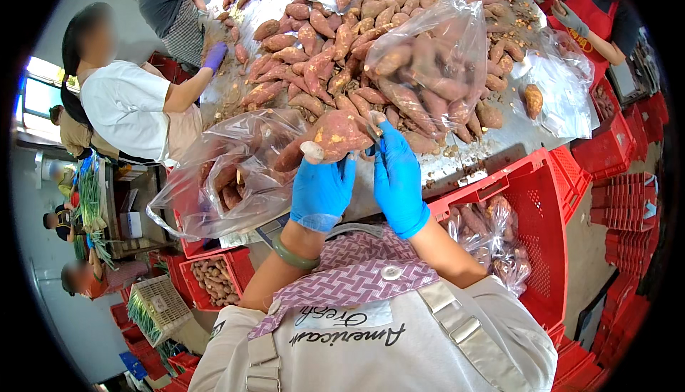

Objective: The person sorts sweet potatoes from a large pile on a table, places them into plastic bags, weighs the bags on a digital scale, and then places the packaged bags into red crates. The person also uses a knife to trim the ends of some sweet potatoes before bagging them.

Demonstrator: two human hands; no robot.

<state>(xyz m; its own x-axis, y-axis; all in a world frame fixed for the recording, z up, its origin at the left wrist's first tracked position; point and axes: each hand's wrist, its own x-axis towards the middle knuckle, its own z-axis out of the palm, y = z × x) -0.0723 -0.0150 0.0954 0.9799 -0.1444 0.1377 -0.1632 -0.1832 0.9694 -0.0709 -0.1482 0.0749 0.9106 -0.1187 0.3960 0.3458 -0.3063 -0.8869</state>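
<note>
My left hand [321, 191], in a blue glove, grips a large sweet potato [342, 136] from below; a fingertip without glove cover shows at its near side. At the root's right end is my right hand [395, 178], also blue-gloved, its fingers and thumb at the tip; whether they pinch something small there I cannot tell. To the left lies an open clear plastic bag [187, 178] with sweet potatoes in it. Behind my hands, a filled clear bag [433, 65] rests on a heap of sweet potatoes [321, 65] on the metal table [353, 194].
A red crate [535, 221] with bagged sweet potatoes stands at my right. White plastic bags [559, 92] lie on the table's right side, others at the far edge. A red crate of small roots [235, 279] is low left. Several people stand around the table.
</note>
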